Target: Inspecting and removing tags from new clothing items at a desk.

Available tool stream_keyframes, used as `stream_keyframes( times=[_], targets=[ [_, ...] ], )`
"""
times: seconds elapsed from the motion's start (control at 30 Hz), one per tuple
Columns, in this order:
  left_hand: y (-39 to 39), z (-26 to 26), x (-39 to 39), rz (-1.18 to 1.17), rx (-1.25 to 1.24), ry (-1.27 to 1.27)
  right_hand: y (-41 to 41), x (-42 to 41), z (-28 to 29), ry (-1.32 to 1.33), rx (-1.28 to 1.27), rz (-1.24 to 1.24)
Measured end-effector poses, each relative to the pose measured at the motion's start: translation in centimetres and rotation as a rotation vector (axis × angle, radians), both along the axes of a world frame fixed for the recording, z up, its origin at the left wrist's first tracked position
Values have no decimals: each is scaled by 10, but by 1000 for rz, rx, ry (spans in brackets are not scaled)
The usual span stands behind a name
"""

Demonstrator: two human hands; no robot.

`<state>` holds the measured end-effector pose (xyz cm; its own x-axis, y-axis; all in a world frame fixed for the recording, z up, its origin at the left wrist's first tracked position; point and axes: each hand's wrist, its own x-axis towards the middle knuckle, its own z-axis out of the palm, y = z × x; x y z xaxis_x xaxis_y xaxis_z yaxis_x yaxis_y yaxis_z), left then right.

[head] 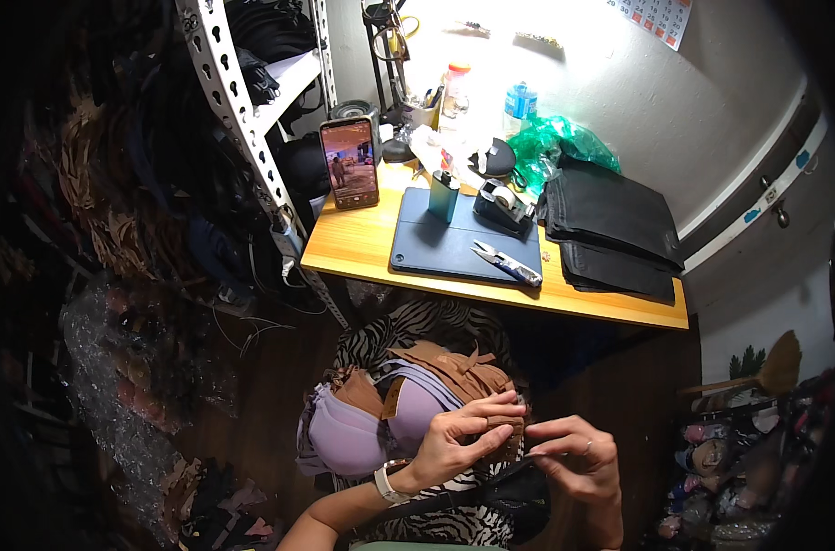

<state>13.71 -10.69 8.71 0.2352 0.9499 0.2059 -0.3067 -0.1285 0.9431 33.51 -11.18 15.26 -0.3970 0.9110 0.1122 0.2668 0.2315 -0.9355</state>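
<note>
Lavender bras (pixel 348 430) with molded cups lie stacked on the person's lap, over zebra-striped fabric (pixel 459 313). Brown bras (pixel 452 368) are among them, and a gold-brown tag (pixel 393 398) hangs between the lavender cups. My left hand (pixel 466 434), with a white-banded watch at the wrist, pinches a brown hook-and-eye strip (pixel 507 437) between thumb and fingers. Just right of that strip is my right hand (pixel 574 454), wearing a ring, its thumb and fingertips a little apart near the strip's edge. Whether it holds anything small cannot be told.
A wooden desk (pixel 348 241) stands ahead, bearing a phone (pixel 352 162), a blue tablet case (pixel 417 241), thread snips (pixel 507 263), a tape dispenser (pixel 506 206) and black plastic bags (pixel 614 213). A white metal shelf (pixel 231 89) rises at left. Packaged garments (pixel 707 458) lie at right.
</note>
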Motion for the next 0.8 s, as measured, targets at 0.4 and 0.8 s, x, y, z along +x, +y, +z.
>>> stream_keyframes(
  times=[0.4,0.8],
  targets=[
    [-1,19,-4,-28,-124,149,22,-32,-3,-91,429,-114],
    [1,15,-6,-100,-129,203,25,-35,-4,-199,380,-56]
  ],
)
